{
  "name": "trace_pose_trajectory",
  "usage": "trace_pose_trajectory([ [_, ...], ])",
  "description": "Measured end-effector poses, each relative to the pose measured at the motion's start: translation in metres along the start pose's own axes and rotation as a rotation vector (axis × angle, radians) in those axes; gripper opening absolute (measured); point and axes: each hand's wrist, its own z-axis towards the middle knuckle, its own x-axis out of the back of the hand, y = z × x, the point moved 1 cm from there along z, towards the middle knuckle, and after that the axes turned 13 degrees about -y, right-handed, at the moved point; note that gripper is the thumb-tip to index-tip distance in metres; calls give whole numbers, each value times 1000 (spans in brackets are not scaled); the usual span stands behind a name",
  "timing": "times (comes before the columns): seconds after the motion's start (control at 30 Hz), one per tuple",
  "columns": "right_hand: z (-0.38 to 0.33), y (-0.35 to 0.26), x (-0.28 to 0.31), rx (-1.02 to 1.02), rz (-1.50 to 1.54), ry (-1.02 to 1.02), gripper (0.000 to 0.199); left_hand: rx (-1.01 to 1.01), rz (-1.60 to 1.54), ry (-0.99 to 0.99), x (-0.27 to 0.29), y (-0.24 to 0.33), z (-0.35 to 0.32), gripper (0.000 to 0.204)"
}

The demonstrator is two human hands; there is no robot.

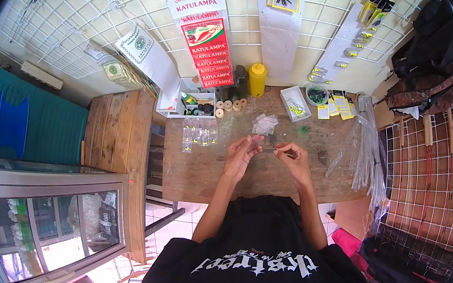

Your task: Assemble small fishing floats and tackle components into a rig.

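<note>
Both hands are raised over the middle of the wooden table (pixel 215 177). Between thumb and fingers, my left hand (pixel 241 152) pinches what looks like a small clear plastic bag. My right hand (pixel 295 161), just across from it, has its thumb and forefinger closed on a small dark thing (pixel 273 146), too tiny to name. Right beyond the fingers lies a loose pile of clear plastic bags (pixel 264 125). Several filled bags (pixel 200 134) with small yellow pieces inside rest to the left. A white box (pixel 289 94) of yellow-green pieces stands farther back.
Behind are a yellow bottle (pixel 256 80), a round tub (pixel 317 94), yellow cards (pixel 337 106) and wooden spools (pixel 220 109) by a white tray (pixel 187 110). Long clear plastic sleeves (pixel 365 149) cover the right side. A glass-fronted cabinet (pixel 52 186) stands at left.
</note>
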Motion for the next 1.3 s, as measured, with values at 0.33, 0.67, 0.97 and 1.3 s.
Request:
trace_pose_trajectory([
  [0.33, -7, -48, -2, 179, -459, 118, 9, -49, -8, -146, -14, 8, -1, 39],
  [0.67, -18, -89, -5, 409, -890, 127, 11, -47, 117, -143, -26, 16, -3, 48],
  [0.97, -19, -109, -11, 466, -1223, -51, 16, -48, 254, -142, -34, 24, -4, 49],
  [1.3, -5, -100, -2, 354, -775, 82, 13, -59, 328, -129, -42, 28, -4, 49],
])
